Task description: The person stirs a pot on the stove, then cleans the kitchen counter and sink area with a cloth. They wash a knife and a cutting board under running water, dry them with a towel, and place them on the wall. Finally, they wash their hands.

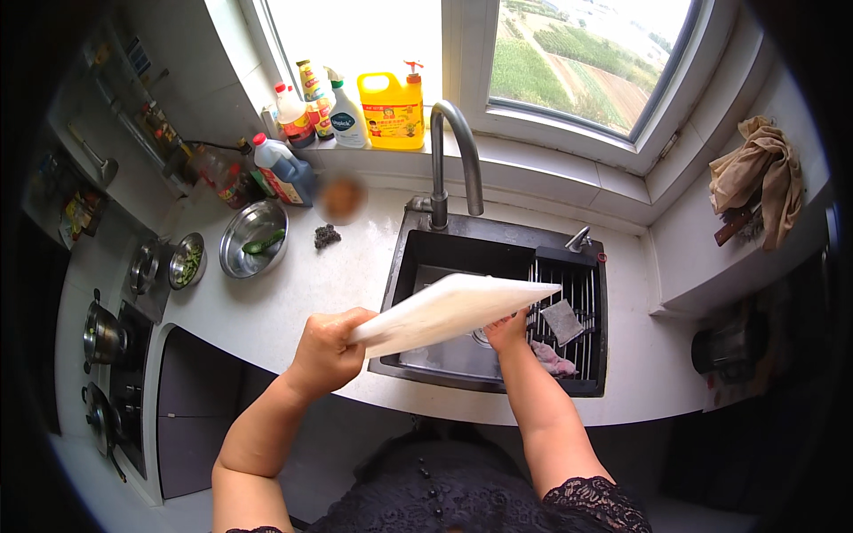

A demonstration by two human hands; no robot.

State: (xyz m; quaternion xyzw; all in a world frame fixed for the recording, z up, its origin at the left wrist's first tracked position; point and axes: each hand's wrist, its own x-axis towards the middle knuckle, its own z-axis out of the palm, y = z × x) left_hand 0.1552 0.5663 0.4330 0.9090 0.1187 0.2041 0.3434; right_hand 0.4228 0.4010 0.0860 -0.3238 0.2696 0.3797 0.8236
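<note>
A white cutting board point(453, 311) is held tilted above the sink point(418, 258). My left hand point(330, 354) is closed around its near left corner. Toward the board's right end, my right hand point(507, 332) reaches up against its underside. The board's edge hides most of the right hand's fingers, so I cannot see whether they grip. Behind the board rises a grey curved faucet point(471, 169). On the rack point(586, 306) over the sink's right part, a light grey sponge pad point(562, 322) lies above a pinkish cloth point(553, 359).
Left of the sink stand a steel bowl point(233, 253) with a cucumber point(264, 242), a smaller bowl point(187, 260) of green pieces and a dark scrubber point(326, 235). Bottles and a yellow jug point(391, 115) line the windowsill. Pots point(105, 333) sit on the stove.
</note>
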